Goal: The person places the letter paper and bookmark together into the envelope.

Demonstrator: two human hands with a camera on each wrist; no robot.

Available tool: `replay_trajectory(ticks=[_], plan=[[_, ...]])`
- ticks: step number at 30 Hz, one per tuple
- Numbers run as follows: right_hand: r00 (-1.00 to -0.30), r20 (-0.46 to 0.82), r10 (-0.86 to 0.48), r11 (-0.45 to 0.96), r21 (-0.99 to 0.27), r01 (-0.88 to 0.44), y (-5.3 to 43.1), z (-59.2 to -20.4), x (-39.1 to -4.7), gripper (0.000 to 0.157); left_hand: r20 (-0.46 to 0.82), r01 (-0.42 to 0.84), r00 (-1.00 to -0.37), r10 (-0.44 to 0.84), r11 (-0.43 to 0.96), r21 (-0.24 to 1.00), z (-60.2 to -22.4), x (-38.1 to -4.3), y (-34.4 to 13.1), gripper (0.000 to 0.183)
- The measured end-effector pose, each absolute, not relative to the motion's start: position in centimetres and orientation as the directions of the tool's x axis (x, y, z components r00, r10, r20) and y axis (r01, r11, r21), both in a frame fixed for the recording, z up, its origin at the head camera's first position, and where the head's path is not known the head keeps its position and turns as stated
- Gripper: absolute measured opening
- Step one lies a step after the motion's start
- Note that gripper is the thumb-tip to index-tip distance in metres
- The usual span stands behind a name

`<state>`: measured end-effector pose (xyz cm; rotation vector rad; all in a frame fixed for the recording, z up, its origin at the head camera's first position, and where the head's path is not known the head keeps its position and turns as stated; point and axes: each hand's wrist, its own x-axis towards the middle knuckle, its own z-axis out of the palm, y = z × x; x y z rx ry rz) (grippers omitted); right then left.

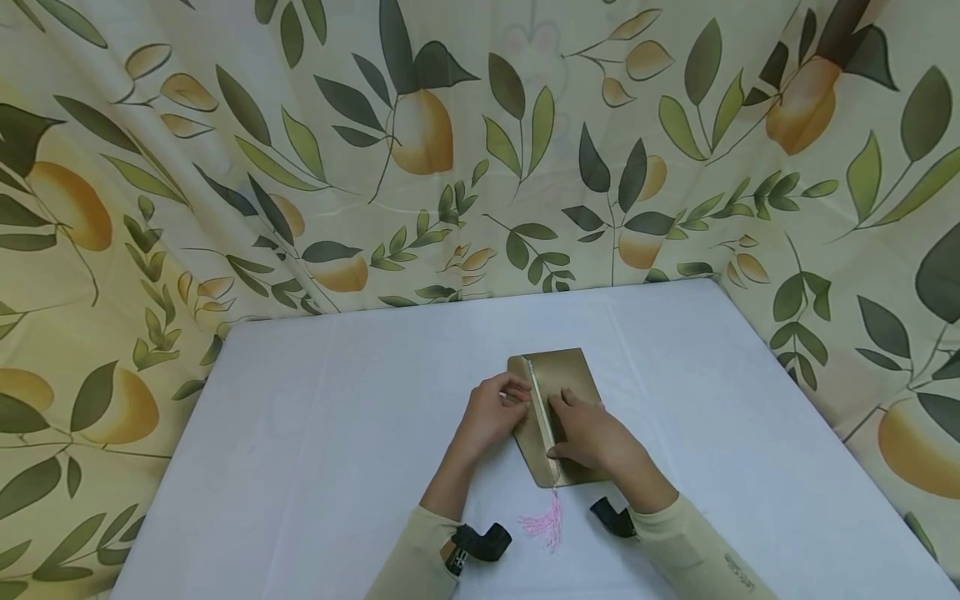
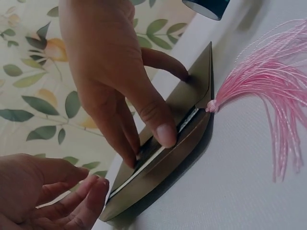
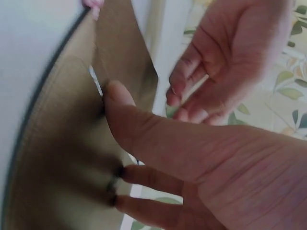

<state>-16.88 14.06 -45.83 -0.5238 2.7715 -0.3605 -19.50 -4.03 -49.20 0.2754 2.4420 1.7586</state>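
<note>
A flat gold-brown folder-like piece (image 1: 573, 367) lies on the table, a thin whitish strip (image 1: 542, 404) running lengthwise along it. At its near end hangs a pink tassel (image 1: 551, 523), also spread out in the left wrist view. My right hand (image 1: 592, 433) rests on the piece with thumb and fingers spread; the thumb touches beside the strip and the fingertips press the surface. Close by the left edge is my left hand (image 1: 491, 412), its fingers loosely bent. Nothing shows between them in the right wrist view (image 3: 225, 62). The piece's underside is hidden.
A white cloth covers the table (image 1: 360, 433). Behind and at both sides hangs a curtain (image 1: 465, 233) printed with leaves and orange fruit. Black devices sit at the left wrist (image 1: 483, 543) and right wrist (image 1: 612, 518), near the tassel.
</note>
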Motion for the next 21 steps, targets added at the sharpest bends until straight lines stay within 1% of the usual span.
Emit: replay_trajectory(ticks=[4, 11, 14, 18, 21], plan=[[-0.902, -0.211, -0.375, 0.91, -0.272, -0.315, 13.7, -46.3, -16.9, 0.081, 0.02, 0.093, -0.974, 0.225, 0.318, 0.943, -49.1, -19.5, -4.2, 0.023], [-0.921, -0.204, -0.332, 0.931, -0.227, -0.285, 13.2, -46.6, -17.0, 0.08, 0.015, 0.105, -0.965, 0.261, 0.332, 0.937, -49.0, -19.5, -4.4, 0.022], [-0.924, -0.203, -0.325, 0.937, -0.201, -0.286, 13.0, -46.5, -17.1, 0.081, 0.009, 0.126, -0.957, 0.291, 0.387, 0.913, -48.6, -19.4, -4.5, 0.02], [-0.925, -0.209, -0.317, 0.941, -0.193, -0.279, 13.0, -46.3, -17.0, 0.087, -0.005, 0.169, -0.937, 0.349, 0.467, 0.868, -47.3, -18.8, -4.9, 0.019], [-0.934, -0.184, -0.308, 0.941, -0.207, -0.269, 13.1, -45.9, -17.0, 0.084, -0.004, 0.197, -0.925, 0.381, 0.486, 0.851, -46.1, -18.3, -5.5, 0.022]])
